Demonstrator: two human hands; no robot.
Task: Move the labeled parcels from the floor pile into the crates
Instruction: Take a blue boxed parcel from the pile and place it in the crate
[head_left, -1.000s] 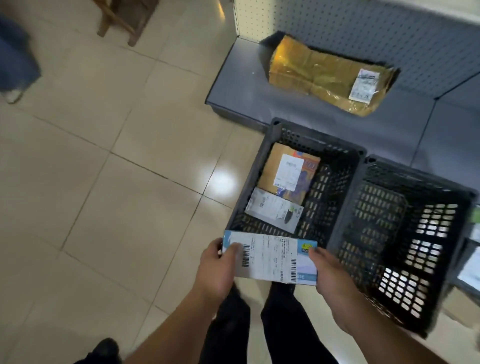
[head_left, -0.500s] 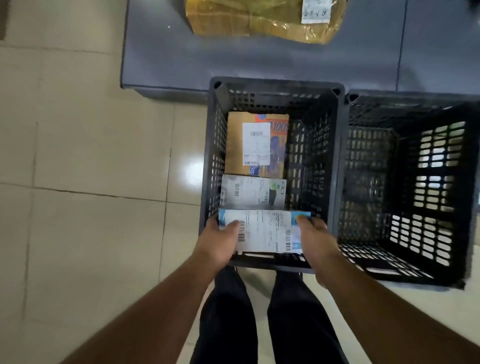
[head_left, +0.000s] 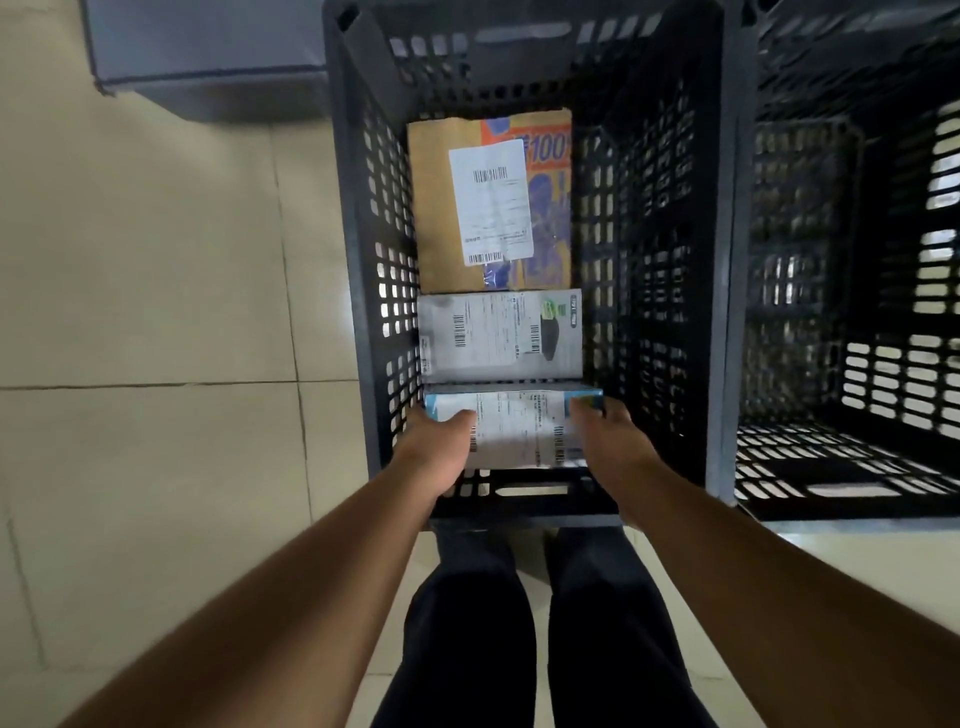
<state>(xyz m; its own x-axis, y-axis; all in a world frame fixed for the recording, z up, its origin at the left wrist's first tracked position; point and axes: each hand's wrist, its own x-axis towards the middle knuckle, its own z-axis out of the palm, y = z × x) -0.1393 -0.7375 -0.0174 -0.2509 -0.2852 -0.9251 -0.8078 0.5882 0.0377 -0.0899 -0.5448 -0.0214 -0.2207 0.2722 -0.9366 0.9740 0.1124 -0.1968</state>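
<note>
Now both hands' fingers (head_left: 457, 418) clasp the parcel's (head_left: 519, 428) ends — inside the crate (head_left: 358, 260).

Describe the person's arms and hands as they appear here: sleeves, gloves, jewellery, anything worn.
Both forearms are bare up to the frame edge, with no sleeve in view. The left hand and right hand wear no gloves, and no watch, bracelet or ring can be seen on the parts that show. Below the arms, the legs are in dark trousers.

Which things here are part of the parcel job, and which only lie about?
Job: blue parcel held by left hand and right hand; grey parcel; brown parcel; left crate; right crate.
Lying about: grey platform.
</note>
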